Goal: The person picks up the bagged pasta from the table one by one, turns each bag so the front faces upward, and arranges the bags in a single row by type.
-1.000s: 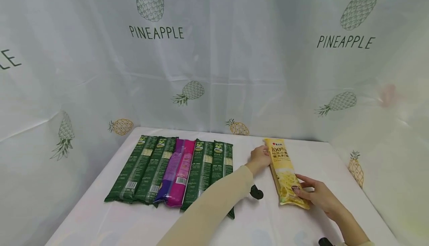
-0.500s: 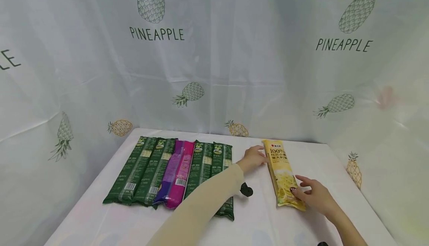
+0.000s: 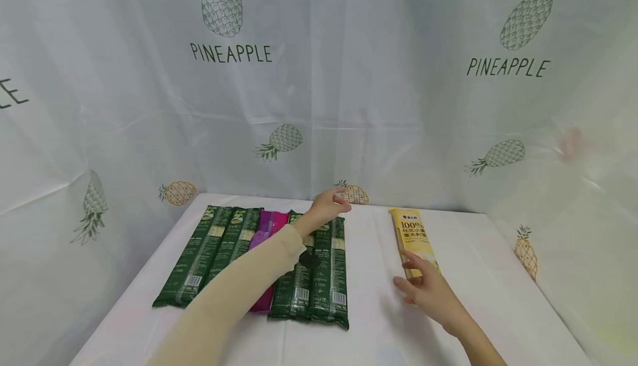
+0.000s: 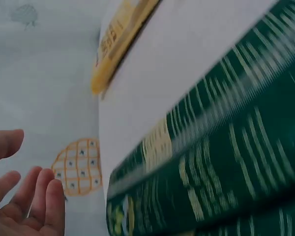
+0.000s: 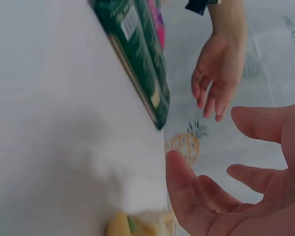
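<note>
My left hand (image 3: 326, 208) hovers over the far ends of the green spaghetti packs (image 3: 326, 277), fingers loosely bent and holding nothing. In the left wrist view its fingers (image 4: 54, 204) are spread apart from the nearest green pack (image 4: 211, 162). The yellow pasta pack (image 3: 413, 233) lies flat at the right of the table. My right hand (image 3: 431, 294) is above its near end and hides that part. Nothing sits between the right thumb and fingers, as the right wrist view shows with the hand (image 5: 236, 196) relaxed.
Several packs lie side by side at the left, with a purple and pink pack (image 3: 271, 222) among the green ones. White cloth (image 3: 369, 299) covers the table. A pineapple-print curtain (image 3: 389, 106) rises directly behind its far edge.
My left hand has let go of the yellow pack's side and moved left over the green packs. My right hand has come off its near end and shifted left. The yellow pack stays put.
</note>
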Demonstrator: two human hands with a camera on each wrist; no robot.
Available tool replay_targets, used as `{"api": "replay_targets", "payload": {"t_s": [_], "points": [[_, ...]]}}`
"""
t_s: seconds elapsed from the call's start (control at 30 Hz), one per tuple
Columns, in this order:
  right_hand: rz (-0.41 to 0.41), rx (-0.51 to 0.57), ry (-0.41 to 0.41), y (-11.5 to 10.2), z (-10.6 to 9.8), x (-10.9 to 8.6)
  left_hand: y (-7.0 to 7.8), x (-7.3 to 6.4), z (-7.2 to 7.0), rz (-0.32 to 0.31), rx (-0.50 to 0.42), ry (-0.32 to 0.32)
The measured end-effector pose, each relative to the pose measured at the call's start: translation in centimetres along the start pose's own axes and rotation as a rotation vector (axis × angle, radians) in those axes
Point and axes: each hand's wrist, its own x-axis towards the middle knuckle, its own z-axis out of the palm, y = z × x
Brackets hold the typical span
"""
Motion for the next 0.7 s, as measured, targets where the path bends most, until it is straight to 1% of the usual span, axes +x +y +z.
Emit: {"api": "replay_targets", "payload": {"t_s": [0.07, 0.17, 0.3, 0.37, 0.43, 0.53, 0.63, 0.7], "points": [[0.022, 0.044, 0.003, -0.5, 1.5, 0.1, -0.5, -0.4, -1.2, 0.001, 0.024, 0.017], [0.042, 0.106, 0.005, -0.9, 3.7, 0.4, -1.3, -1.1, -2.4, -0.002, 0.071, 0.038], [0.057, 0.134, -0.014, -1.1, 6.1, 0.9, -2.5, -1.7, -3.1, -0.014, 0.175, 0.048], [0.06, 0.122, -0.035, -1.0, 7.1, 1.2, -3.2, -1.8, -3.3, -0.014, 0.246, 0.05], [0.066, 0.103, -0.061, -0.9, 8.1, 1.4, -3.7, -1.9, -3.3, -0.018, 0.319, 0.038], [0.067, 0.1, -0.09, -0.7, 9.3, 1.6, -4.2, -2.2, -3.2, -0.029, 0.422, -0.015], [0.05, 0.085, -0.097, -0.5, 10.1, 1.8, -4.5, -2.5, -2.9, -0.027, 0.491, -0.069], [0.041, 0.076, -0.097, -0.6, 10.5, 2.0, -4.6, -2.6, -2.7, -0.017, 0.535, -0.086]]}}
